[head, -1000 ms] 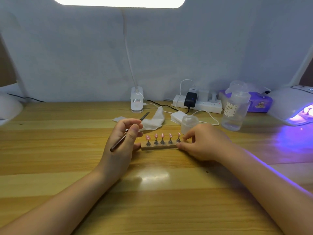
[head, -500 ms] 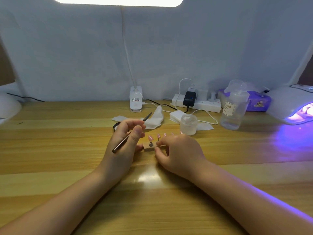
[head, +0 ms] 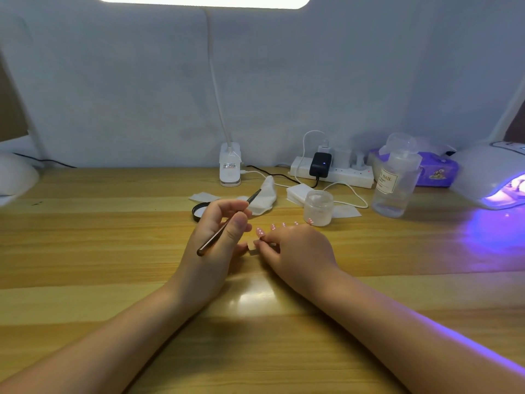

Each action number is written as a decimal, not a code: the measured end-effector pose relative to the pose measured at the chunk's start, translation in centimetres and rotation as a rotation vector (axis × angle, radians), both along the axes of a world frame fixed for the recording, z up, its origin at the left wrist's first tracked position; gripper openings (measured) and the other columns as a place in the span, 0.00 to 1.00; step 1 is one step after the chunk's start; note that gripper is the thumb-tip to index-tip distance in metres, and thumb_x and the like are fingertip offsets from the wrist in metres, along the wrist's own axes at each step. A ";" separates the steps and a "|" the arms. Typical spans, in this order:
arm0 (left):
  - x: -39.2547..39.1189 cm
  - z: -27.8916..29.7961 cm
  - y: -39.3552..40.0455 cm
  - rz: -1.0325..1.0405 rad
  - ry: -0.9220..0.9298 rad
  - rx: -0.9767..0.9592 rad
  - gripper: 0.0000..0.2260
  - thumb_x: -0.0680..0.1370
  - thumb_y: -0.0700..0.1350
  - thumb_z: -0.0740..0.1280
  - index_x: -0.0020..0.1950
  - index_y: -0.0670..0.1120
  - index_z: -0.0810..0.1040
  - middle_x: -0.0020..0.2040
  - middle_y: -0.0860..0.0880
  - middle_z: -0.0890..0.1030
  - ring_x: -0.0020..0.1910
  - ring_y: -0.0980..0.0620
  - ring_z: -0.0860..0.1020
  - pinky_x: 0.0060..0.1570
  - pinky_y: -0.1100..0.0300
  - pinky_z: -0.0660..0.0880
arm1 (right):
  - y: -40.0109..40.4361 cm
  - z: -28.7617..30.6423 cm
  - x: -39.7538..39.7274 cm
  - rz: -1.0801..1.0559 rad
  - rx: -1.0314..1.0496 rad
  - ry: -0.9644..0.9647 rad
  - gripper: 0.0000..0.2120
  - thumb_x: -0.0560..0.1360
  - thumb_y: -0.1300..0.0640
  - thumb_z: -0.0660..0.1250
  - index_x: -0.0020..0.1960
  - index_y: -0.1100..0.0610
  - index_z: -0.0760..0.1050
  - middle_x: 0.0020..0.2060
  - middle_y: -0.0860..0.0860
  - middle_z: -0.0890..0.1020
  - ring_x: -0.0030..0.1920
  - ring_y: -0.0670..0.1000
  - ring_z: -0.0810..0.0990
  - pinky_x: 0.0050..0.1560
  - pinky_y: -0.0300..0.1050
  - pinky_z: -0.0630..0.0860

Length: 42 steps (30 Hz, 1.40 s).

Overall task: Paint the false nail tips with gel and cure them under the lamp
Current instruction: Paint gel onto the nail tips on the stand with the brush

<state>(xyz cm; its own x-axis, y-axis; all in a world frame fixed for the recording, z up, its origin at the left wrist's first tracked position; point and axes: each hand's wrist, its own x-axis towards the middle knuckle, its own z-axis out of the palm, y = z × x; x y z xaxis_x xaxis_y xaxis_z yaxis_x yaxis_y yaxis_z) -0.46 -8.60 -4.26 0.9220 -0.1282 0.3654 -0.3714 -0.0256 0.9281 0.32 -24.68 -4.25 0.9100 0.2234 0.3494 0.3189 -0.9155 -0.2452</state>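
My left hand holds a thin brown nail brush between thumb and fingers, its tip pointing up and away. A small wooden holder carries a row of pink false nail tips on short stems. My right hand lies over most of the holder and pinches the stem of the leftmost tip. The other tips just show above its knuckles. The white curing lamp glows violet at the far right.
A small clear jar stands open behind the holder, its black lid to the left. A tall pump bottle, white wipes, a power strip, a purple box and a desk-lamp clip line the back.
My right hand has slid left along the holder from its right end and now pinches the leftmost tip's stem. My left hand with the brush has barely moved.
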 end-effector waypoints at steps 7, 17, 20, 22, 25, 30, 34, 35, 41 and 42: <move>0.2 -0.2 0.0 0.022 -0.012 0.003 0.17 0.72 0.61 0.66 0.57 0.55 0.74 0.52 0.55 0.80 0.53 0.53 0.80 0.50 0.49 0.81 | 0.1 0.0 -0.2 0.009 -0.014 -0.068 0.18 0.81 0.43 0.54 0.52 0.49 0.81 0.45 0.48 0.83 0.50 0.51 0.79 0.42 0.42 0.68; 0.5 3.0 0.6 0.189 -0.090 0.051 0.09 0.72 0.53 0.66 0.51 0.53 0.77 0.48 0.49 0.83 0.46 0.55 0.81 0.48 0.54 0.79 | -0.4 0.0 -0.2 0.012 0.250 -0.004 0.09 0.76 0.46 0.65 0.49 0.48 0.82 0.43 0.45 0.85 0.50 0.46 0.80 0.56 0.44 0.69; -0.1 3.7 1.2 0.151 -0.133 0.135 0.07 0.74 0.52 0.67 0.48 0.51 0.79 0.43 0.48 0.84 0.43 0.52 0.81 0.46 0.49 0.79 | -0.6 0.1 -0.2 0.049 0.442 0.022 0.06 0.74 0.51 0.70 0.46 0.50 0.84 0.40 0.44 0.85 0.45 0.42 0.81 0.52 0.45 0.75; -0.8 3.3 1.6 0.141 -0.188 0.186 0.06 0.76 0.52 0.67 0.47 0.50 0.79 0.42 0.50 0.83 0.42 0.51 0.82 0.46 0.47 0.79 | -0.7 0.1 -0.2 0.063 0.522 0.029 0.05 0.73 0.52 0.71 0.46 0.50 0.85 0.39 0.43 0.85 0.42 0.41 0.81 0.49 0.44 0.77; -2.1 1.8 2.4 0.161 -0.213 0.180 0.09 0.75 0.54 0.65 0.50 0.51 0.78 0.43 0.51 0.83 0.43 0.52 0.82 0.46 0.46 0.79 | -0.9 0.1 0.0 0.065 0.623 0.044 0.05 0.73 0.51 0.71 0.45 0.50 0.85 0.38 0.43 0.84 0.36 0.37 0.78 0.43 0.39 0.75; -2.8 0.5 2.6 0.141 -0.204 0.179 0.09 0.76 0.50 0.66 0.54 0.49 0.78 0.46 0.50 0.84 0.48 0.54 0.83 0.50 0.49 0.79 | -1.0 0.1 0.0 0.087 0.752 0.060 0.02 0.72 0.51 0.73 0.44 0.48 0.84 0.37 0.43 0.84 0.32 0.40 0.75 0.40 0.44 0.76; -3.1 0.6 2.5 0.109 -0.242 0.211 0.11 0.74 0.53 0.64 0.52 0.49 0.80 0.46 0.52 0.84 0.48 0.53 0.83 0.49 0.51 0.79 | -1.1 0.1 -0.1 0.122 0.780 0.053 0.05 0.71 0.54 0.74 0.43 0.44 0.83 0.39 0.42 0.85 0.33 0.41 0.77 0.41 0.46 0.77; -3.2 0.6 2.5 0.100 -0.249 0.214 0.12 0.74 0.53 0.64 0.52 0.49 0.80 0.46 0.52 0.84 0.48 0.53 0.83 0.49 0.51 0.79 | -1.1 0.1 -0.1 0.125 0.782 0.052 0.05 0.71 0.54 0.74 0.43 0.43 0.82 0.39 0.41 0.85 0.33 0.41 0.77 0.40 0.46 0.77; -3.2 0.6 2.6 0.100 -0.268 0.225 0.08 0.77 0.46 0.66 0.53 0.45 0.80 0.46 0.53 0.85 0.48 0.55 0.83 0.49 0.52 0.79 | -1.1 -0.1 0.0 0.139 0.776 0.058 0.05 0.73 0.53 0.72 0.47 0.44 0.82 0.39 0.43 0.84 0.33 0.52 0.79 0.36 0.45 0.77; -3.2 0.6 2.6 0.102 -0.261 0.221 0.08 0.77 0.44 0.66 0.53 0.45 0.80 0.46 0.53 0.85 0.48 0.56 0.83 0.49 0.52 0.79 | -1.1 -0.1 0.0 0.141 0.779 0.055 0.05 0.73 0.53 0.72 0.46 0.43 0.82 0.38 0.43 0.84 0.33 0.53 0.79 0.35 0.44 0.76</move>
